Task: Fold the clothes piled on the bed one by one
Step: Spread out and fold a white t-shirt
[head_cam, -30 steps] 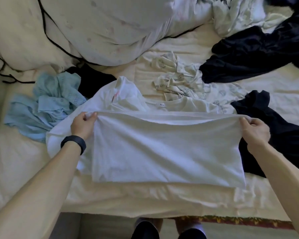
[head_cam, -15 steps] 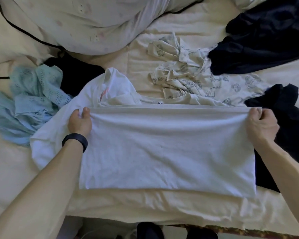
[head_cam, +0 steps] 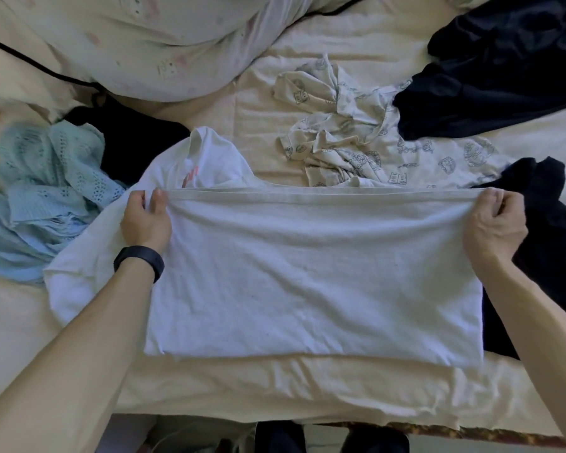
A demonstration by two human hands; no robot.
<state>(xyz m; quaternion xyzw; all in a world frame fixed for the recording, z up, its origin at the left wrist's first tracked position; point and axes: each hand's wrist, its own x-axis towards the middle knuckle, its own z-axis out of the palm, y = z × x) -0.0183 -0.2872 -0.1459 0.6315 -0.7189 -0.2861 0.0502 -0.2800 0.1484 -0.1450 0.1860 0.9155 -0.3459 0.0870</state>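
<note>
Bed (head_cam: pixel 307 390): white tee (head_cam: pixel 307 273) btwn both hands.

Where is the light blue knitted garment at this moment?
Head view, left side of the bed: the light blue knitted garment lies crumpled beside the white T-shirt, left of the left hand.

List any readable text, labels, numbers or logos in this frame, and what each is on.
Nothing can be read in full.
Pink print on the white T-shirt: mostly hidden in a fold, unreadable.
Small drawn motifs on the patterned garment: any lettering is too small and blurred to read.
Black wristband: no marks visible.
</note>
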